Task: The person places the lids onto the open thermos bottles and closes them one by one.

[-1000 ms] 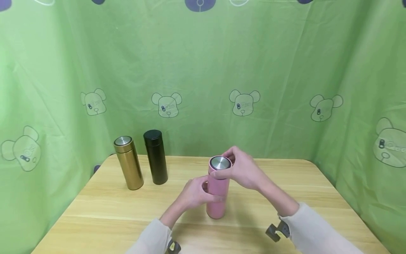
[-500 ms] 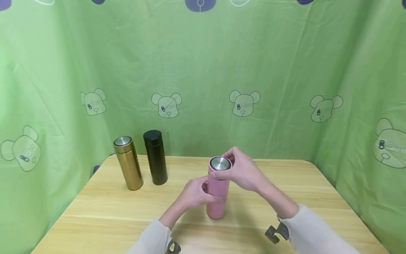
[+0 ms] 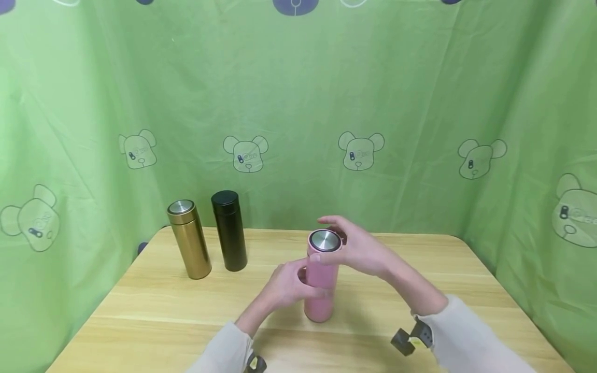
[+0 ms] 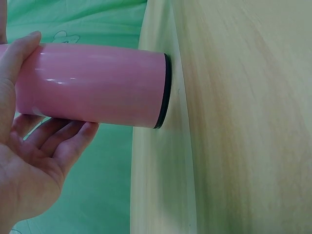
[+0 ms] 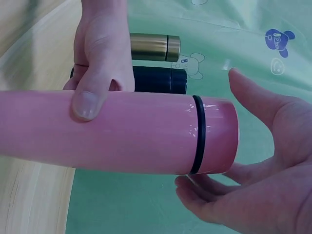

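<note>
A pink thermos bottle (image 3: pixel 320 290) with a steel-topped lid (image 3: pixel 325 240) stands upright at the middle of the table. My left hand (image 3: pixel 290 284) grips its body, thumb across the near side and fingers behind. In the right wrist view a black ring (image 5: pixel 198 135) shows between the body and the pink lid. Around the lid, my right hand (image 3: pixel 365 252) is spread loosely; the right wrist view has its thumb (image 5: pixel 253 97) clear of the lid and its fingers close below. The black base (image 4: pixel 165 92) is at the tabletop in the left wrist view.
To the left stand a gold thermos bottle (image 3: pixel 191 243) and a black thermos bottle (image 3: pixel 229 233), both upright with lids on. The wooden table (image 3: pixel 154 316) meets a green curtain (image 3: pixel 298 93) printed with bear heads at the back and sides.
My right hand has loosened around the lid, its index finger lifting away and its fingers spreading. The left hand and the pink thermos bottle have hardly moved.
</note>
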`<action>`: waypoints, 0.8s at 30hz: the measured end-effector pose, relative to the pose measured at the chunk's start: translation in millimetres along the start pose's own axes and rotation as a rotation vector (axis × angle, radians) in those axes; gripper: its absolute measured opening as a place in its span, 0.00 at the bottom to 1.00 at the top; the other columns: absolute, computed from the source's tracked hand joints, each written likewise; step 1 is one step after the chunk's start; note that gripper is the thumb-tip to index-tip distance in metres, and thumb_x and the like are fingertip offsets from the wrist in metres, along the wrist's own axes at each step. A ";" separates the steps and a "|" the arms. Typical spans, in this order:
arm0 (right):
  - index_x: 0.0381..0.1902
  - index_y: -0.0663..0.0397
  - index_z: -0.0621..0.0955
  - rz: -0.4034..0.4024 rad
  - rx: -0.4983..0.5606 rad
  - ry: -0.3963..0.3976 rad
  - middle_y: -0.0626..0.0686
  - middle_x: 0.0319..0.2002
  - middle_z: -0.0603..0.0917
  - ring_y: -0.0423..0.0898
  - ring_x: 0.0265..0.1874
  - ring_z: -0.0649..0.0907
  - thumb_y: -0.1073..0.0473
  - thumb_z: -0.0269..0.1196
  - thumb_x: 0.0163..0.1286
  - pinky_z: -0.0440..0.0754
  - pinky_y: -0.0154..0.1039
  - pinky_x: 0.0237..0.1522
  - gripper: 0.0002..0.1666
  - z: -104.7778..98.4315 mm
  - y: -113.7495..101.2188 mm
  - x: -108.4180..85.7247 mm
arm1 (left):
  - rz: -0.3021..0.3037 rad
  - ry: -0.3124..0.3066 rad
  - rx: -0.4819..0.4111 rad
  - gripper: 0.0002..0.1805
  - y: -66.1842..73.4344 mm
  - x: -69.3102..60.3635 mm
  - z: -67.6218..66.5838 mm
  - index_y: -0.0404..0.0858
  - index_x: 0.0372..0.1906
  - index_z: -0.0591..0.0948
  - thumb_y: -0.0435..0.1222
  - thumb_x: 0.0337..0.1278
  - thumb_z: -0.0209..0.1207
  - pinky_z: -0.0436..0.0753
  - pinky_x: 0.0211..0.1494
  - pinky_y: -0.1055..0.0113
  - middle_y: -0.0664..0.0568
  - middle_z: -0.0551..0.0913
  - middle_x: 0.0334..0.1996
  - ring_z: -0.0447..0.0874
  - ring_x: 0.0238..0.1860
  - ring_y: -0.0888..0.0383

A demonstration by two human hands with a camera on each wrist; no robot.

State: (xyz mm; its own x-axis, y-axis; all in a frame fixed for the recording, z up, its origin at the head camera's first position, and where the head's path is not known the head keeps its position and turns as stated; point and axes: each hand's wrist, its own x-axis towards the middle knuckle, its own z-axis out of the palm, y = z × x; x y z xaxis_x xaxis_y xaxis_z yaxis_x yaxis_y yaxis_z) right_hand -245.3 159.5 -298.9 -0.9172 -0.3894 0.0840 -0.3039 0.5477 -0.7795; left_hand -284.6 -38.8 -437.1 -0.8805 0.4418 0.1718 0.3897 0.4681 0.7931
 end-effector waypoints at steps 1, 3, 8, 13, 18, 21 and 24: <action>0.76 0.54 0.63 -0.009 0.010 -0.010 0.57 0.64 0.79 0.57 0.66 0.77 0.46 0.76 0.57 0.76 0.57 0.66 0.55 -0.9 0.1 0.0 | 0.001 0.000 -0.003 0.31 -0.4 0.1 0.0 0.58 0.53 0.83 0.59 0.39 0.76 0.83 0.48 0.65 0.63 0.88 0.44 0.85 0.44 0.65; 0.76 0.53 0.64 -0.026 0.025 -0.023 0.57 0.67 0.77 0.57 0.68 0.75 0.48 0.76 0.57 0.74 0.58 0.68 0.53 -2.9 0.0 -0.3 | 0.007 -0.002 -0.010 0.30 -1.0 0.3 -0.2 0.58 0.53 0.83 0.59 0.39 0.76 0.83 0.48 0.64 0.63 0.88 0.44 0.85 0.44 0.65; 0.74 0.55 0.68 -0.050 0.002 -0.043 0.58 0.68 0.76 0.57 0.68 0.75 0.51 0.74 0.60 0.74 0.59 0.68 0.48 -6.2 -1.1 -0.9 | 0.011 -0.004 -0.016 0.29 -1.6 1.0 -0.4 0.59 0.51 0.83 0.59 0.39 0.75 0.83 0.49 0.64 0.64 0.88 0.43 0.85 0.44 0.66; 0.70 0.51 0.73 -0.022 -0.016 -0.038 0.54 0.62 0.82 0.54 0.64 0.79 0.53 0.74 0.60 0.77 0.57 0.65 0.41 -7.3 -0.5 -0.3 | 0.007 -0.002 -0.017 0.27 -1.4 0.5 0.0 0.60 0.50 0.83 0.59 0.40 0.75 0.83 0.48 0.64 0.66 0.87 0.42 0.85 0.43 0.67; 0.68 0.50 0.75 -0.008 -0.004 -0.037 0.52 0.61 0.83 0.54 0.64 0.80 0.52 0.75 0.59 0.77 0.57 0.64 0.40 -8.0 0.3 -0.4 | 0.002 -0.004 -0.025 0.26 -1.2 0.0 0.4 0.61 0.49 0.83 0.59 0.40 0.75 0.83 0.49 0.65 0.67 0.87 0.41 0.85 0.43 0.67; 0.67 0.49 0.76 -0.012 -0.015 -0.023 0.52 0.60 0.83 0.53 0.63 0.80 0.52 0.75 0.58 0.78 0.57 0.64 0.39 -7.2 1.0 -0.2 | 0.004 -0.004 -0.025 0.27 -1.4 0.0 0.7 0.61 0.49 0.83 0.58 0.40 0.75 0.83 0.49 0.65 0.67 0.87 0.42 0.85 0.43 0.67; 0.66 0.49 0.77 -0.019 -0.038 0.002 0.51 0.58 0.84 0.53 0.61 0.81 0.51 0.76 0.57 0.79 0.55 0.63 0.38 -5.6 2.4 0.4 | 0.011 -0.004 -0.021 0.27 -2.0 0.4 0.8 0.61 0.50 0.83 0.58 0.40 0.75 0.83 0.49 0.64 0.66 0.88 0.42 0.85 0.43 0.67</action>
State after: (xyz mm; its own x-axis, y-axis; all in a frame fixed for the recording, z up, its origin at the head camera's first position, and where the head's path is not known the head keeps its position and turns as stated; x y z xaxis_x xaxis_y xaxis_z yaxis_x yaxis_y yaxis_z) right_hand -247.9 164.8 -297.3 -0.9116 -0.3987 0.1003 -0.3312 0.5677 -0.7537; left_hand -285.5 -38.9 -439.0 -0.8754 0.4494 0.1783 0.3933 0.4474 0.8032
